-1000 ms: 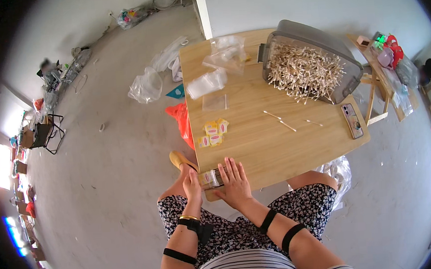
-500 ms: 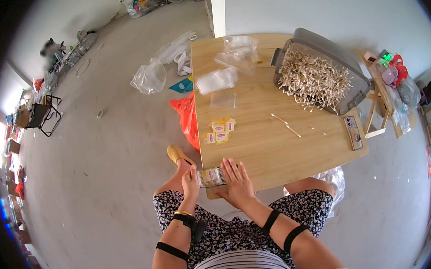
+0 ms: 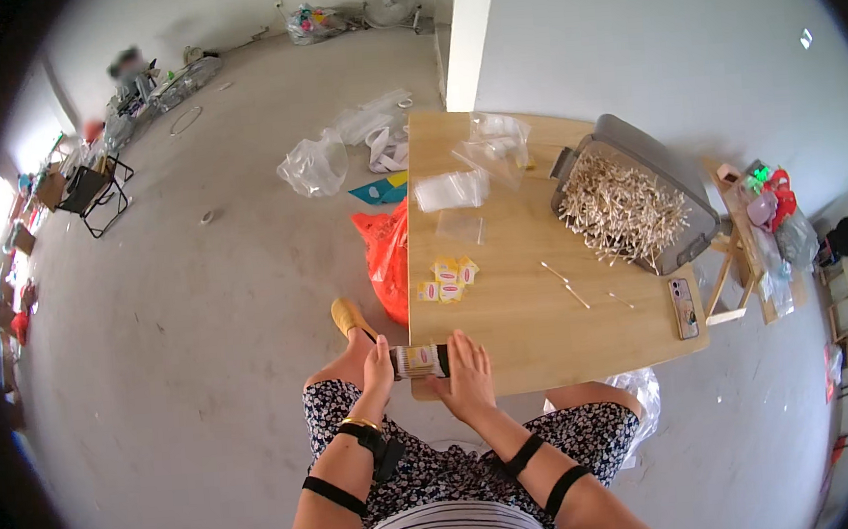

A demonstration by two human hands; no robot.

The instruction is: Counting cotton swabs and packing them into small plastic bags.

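A small pack of cotton swabs [image 3: 419, 361] with a yellow-and-white label lies at the table's near left corner, between my hands. Dark bands show at both its ends. My left hand [image 3: 378, 370] is closed about the left end, its fingers partly hidden. Against the right end rests my right hand [image 3: 468, 377], its fingers stretched out and the thumb on the near side. Farther up the table are several yellow-and-white label cards [image 3: 448, 279]. Loose cotton swabs [image 3: 622, 206] fill a grey plastic bin [image 3: 666, 139] tipped on its side; a few single swabs [image 3: 572, 295] lie in front.
Clear plastic bags [image 3: 451, 191] lie on the wooden table [image 3: 537, 340] at the far left. A phone [image 3: 683, 307] sits near the right edge. Beside the table's left edge hangs or stands a red plastic bag [image 3: 384, 257]. A wooden stand [image 3: 729, 273] is at the right.
The view has shifted, so the table appears lower. The swab pack's ends now look dark where they looked pale before. Both hands stay at its two ends.
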